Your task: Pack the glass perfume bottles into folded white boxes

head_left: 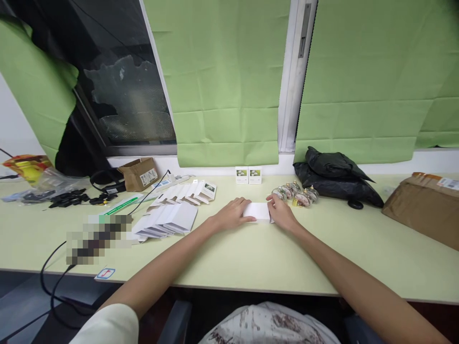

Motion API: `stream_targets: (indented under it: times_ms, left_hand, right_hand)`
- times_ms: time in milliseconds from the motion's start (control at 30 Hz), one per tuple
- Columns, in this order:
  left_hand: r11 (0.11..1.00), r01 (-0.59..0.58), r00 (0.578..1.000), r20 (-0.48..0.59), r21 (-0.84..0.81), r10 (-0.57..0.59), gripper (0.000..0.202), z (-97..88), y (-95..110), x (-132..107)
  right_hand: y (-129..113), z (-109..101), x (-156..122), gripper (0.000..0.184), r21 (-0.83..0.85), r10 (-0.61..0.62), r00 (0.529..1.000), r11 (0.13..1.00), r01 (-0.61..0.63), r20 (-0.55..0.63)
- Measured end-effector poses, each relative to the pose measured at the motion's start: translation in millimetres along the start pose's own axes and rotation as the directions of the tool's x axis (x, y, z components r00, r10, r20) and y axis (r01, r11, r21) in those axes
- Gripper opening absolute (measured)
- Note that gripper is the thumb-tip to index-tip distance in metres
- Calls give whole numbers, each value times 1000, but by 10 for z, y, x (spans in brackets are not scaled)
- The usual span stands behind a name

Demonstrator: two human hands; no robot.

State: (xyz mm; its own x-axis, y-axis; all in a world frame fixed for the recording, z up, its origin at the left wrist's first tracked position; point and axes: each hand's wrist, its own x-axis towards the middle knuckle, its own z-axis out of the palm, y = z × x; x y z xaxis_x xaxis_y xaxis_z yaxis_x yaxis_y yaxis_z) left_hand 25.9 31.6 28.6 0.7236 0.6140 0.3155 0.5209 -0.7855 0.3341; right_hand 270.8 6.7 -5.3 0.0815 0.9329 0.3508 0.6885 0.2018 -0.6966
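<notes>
Head view: white card blank (259, 210) lies flat mid-worktop (251, 260), between both hands. Left hand (232, 215) has its grip spread, fingers laid flat on the blank's left part, likely pinning it so it can't slide. Right hand (281, 213) curls over the right edge; can't tell if that grip pinches the card or just rests on it. Fanned blanks (168, 220) sit near on the left, probably stock kept in easy reach. Small jars (297, 195) are just behind the right hand, two printed boxes (248, 175) at the back edge, and a black bag (333, 177) well apart.
</notes>
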Motion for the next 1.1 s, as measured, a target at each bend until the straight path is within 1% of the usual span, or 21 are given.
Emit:
stream_targets:
  times_ms: [100,200,267,333,367,467,533,600,667,733,800,867,967,1000,1067,1100]
  left_hand:
    - [999,37,999,11,-27,-37,63,-66,10,-174]
    - [997,40,998,-48,-66,-44,69,-62,14,-255]
    - [999,-14,992,-127,-44,8,71,-45,23,-254]
    - [995,-96,977,-194,2,94,67,-32,36,-242]
    - [991,-132,969,-208,21,134,63,-27,41,-242]
    - [976,-206,959,-185,73,217,50,-14,41,-270]
    - [955,-260,947,-155,145,281,42,1,28,-300]
    - [903,-340,911,-148,262,386,39,24,11,-318]
    - [824,-415,853,-151,385,500,39,47,0,-320]
    - [754,-454,801,-152,474,578,39,63,-3,-313]
    - [724,-457,784,-151,516,602,35,68,4,-307]
    - [732,-434,796,-158,525,584,30,67,14,-302]
    - [792,-377,840,-184,481,511,28,69,21,-291]
    - [816,-357,856,-192,455,481,30,72,20,-286]
    - [859,-324,884,-196,395,424,34,78,15,-275]
    - [877,-312,896,-194,365,399,35,81,14,-270]
  right_hand:
    - [-5,46,-2,23,175,37,992,983,-59,124]
    - [38,88,19,20,267,47,985,959,-90,164]
    - [76,95,34,19,296,44,983,950,-96,178]
    - [102,83,38,18,310,31,982,946,-89,188]
    - [108,72,35,17,307,16,982,949,-74,188]
    - [98,46,9,21,273,-74,978,962,18,197]
    - [83,47,-13,26,251,-158,962,963,100,223]
    - [73,62,-29,29,218,-243,936,957,189,255]
    - [73,82,-34,32,171,-311,909,947,272,277]
    - [83,97,-29,31,120,-337,894,941,315,294]
    - [98,99,-23,23,77,-333,893,942,325,304]
    - [106,86,-20,17,59,-331,891,942,330,309]
    - [88,49,-21,18,90,-354,889,935,343,292]
    - [75,36,-19,16,110,-352,895,936,334,275]
    - [45,16,-8,13,163,-313,921,946,281,231]
    - [32,11,2,15,198,-284,936,949,244,209]
